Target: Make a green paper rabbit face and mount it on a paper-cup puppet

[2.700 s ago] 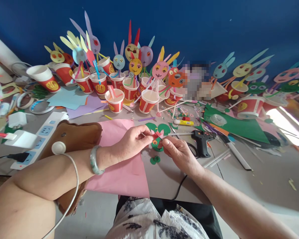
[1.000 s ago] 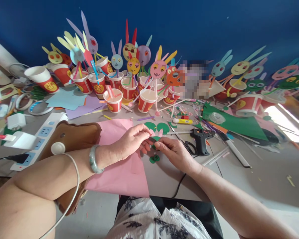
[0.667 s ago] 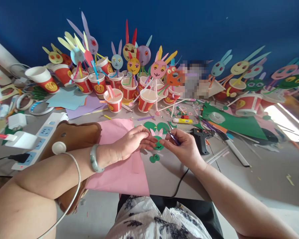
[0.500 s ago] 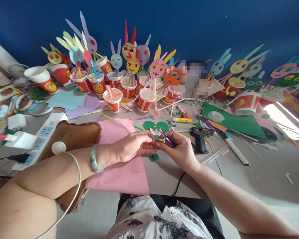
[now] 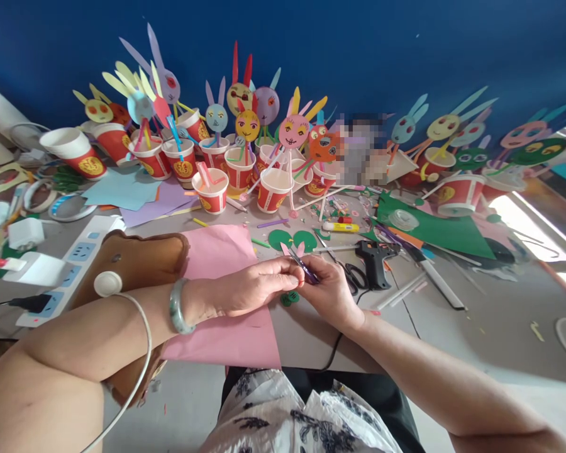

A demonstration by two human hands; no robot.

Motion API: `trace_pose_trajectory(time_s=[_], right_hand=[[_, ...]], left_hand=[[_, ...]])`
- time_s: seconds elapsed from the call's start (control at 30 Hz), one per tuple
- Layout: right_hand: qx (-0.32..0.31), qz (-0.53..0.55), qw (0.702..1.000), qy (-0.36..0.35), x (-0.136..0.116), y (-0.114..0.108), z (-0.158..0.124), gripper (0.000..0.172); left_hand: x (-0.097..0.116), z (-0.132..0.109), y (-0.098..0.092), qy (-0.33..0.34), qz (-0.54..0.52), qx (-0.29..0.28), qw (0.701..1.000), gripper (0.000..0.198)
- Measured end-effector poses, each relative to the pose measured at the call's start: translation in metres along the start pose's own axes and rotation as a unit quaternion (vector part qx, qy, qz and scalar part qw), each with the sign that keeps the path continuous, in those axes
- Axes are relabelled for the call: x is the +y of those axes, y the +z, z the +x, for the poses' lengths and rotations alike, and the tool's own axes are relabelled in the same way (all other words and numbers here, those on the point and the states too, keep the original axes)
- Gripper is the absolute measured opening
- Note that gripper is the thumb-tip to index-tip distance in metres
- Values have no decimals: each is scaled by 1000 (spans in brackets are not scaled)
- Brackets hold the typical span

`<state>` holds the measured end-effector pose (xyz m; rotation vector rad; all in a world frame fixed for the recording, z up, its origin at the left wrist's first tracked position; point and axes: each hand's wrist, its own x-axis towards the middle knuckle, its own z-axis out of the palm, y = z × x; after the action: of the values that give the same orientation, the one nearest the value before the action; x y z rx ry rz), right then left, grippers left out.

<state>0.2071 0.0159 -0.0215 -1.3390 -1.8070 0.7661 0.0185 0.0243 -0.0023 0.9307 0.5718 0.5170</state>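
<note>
My right hand [image 5: 332, 292] is closed around a slim tool with metal blades and a dark purple handle, which looks like small scissors [image 5: 307, 272]. The tips point up and away to the left. My left hand [image 5: 259, 286] meets it, with thumb and fingers pinched together; whatever is between them is too small or hidden to make out. Just beyond the fingertips lie two green paper circles [image 5: 280, 240] and pink pointed paper strips [image 5: 302, 248]. Small green discs with dark marks [image 5: 290, 298] lie below the hands. A pink paper sheet [image 5: 226, 340] is under my left wrist.
A black glue gun [image 5: 376, 264] and black-handled scissors [image 5: 355, 277] lie to the right. Red-and-white paper cups [image 5: 273, 192] with paper rabbit faces line the back. On the left are a brown pouch [image 5: 136, 258], a power strip [image 5: 75, 267] and a white cable across my forearm.
My left hand's fingers have closed together and moved slightly down and right, up against my right hand. The camera view has shifted a little.
</note>
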Motion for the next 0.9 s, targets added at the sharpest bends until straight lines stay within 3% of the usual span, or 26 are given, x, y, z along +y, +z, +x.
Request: trace_pose_trajectory(time_s=[0.1,0.27,0.33,0.43,0.53,0.67,0.77,0.83,0.9], right_hand=[[-16,11,1000,-16,0,1,-1,10],[-29,15,999,-43,-1,-1,0,23],[-20,-8,999,-40,0,-7,4,22],[47,-81,995,-18,8,-23,17,18],[84,-180,980,5,23,-46,35,24],[95,-351,930,61,40,-78,55,30],[75,-410,902,114,42,-90,57,20],[89,-392,909,107,37,-89,53,13],[97,-311,943,74,28,-81,46,20]], left_hand=[[0,-1,0,24,27,-5,999,11],[3,-3,2,46,71,-1,996,10],[4,-1,1,64,74,28,995,10],[6,3,-2,77,46,124,988,10],[9,6,-5,65,26,197,978,12],[12,6,-6,71,43,201,976,14],[12,6,-7,78,38,200,976,16],[11,7,-8,81,41,203,975,17],[11,7,-8,78,52,205,974,17]])
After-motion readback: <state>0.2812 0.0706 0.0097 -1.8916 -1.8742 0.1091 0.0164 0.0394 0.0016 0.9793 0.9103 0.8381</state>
